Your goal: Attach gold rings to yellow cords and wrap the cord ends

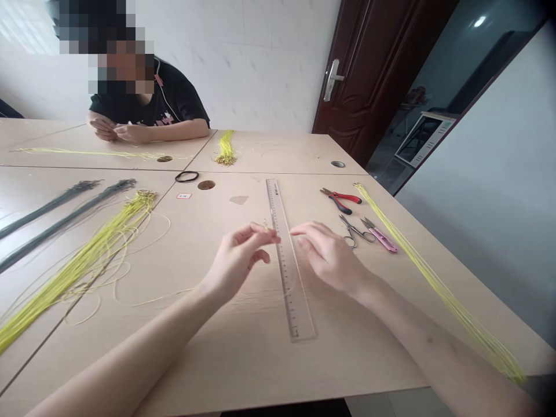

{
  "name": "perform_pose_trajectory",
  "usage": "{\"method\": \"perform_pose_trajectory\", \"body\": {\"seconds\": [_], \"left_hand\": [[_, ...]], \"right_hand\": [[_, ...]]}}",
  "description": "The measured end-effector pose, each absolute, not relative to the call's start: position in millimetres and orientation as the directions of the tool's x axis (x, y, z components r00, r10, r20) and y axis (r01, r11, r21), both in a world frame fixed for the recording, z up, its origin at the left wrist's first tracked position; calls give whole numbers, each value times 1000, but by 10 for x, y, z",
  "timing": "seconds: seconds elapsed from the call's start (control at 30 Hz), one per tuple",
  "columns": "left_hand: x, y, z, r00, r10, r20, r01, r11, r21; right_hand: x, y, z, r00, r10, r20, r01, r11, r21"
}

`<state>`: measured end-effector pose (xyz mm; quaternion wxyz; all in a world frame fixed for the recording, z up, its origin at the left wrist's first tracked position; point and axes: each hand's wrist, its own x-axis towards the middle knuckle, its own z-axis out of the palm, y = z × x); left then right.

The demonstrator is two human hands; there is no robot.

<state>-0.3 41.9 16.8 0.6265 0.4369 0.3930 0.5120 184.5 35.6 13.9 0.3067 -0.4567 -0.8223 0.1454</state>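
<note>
Your picture's nice and bright overall, soft even light with barely any hard shadow on the surface (243,359). You've got one small hot glare spot (479,21) up top right, and the white tiles (243,63) wash out toward the upper left. Your wide lens bows the edges and darkens the corners, and the dark cords (65,226) and yellow cords (438,284) look pretty soft, kinda smeared.

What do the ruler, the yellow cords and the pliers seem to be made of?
The ruler looks like clear, glossy plastic, since the table shows through it. The yellow cords look like smooth synthetic thread with a slight sheen, though the fibre can't be told. The pliers look like dull steel with red and black plastic grips.
</note>
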Motion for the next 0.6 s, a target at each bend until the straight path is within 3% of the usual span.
{"method": "perform_pose_trajectory", "body": {"seconds": [0.13,0.27,0.37,0.43,0.53,0.57,0.6], "left_hand": [[-309,669,367,-109,993,49,-480,-96,872],[-539,829,486,-291,956,20,-557,-187,809],[-508,851,431,-269,963,-27,-567,-136,812],[-428,835,348,-209,977,-31,-549,-91,831],[-327,796,221,-96,995,-25,-486,-25,874],[-309,784,188,-57,998,-28,-460,-1,888],[-299,773,160,-19,999,-33,-433,22,901]], "right_hand": [[1795,250,114,-597,784,173,628,590,-507],[1766,99,265,-679,734,22,592,564,-576],[1796,16,429,-611,773,-172,622,335,-708],[1790,-88,491,-531,771,-351,668,126,-733],[1706,-392,450,-460,659,-595,763,-49,-644],[1668,-522,397,-420,649,-635,815,-38,-578],[1631,-654,328,-348,748,-565,871,35,-491]]}}
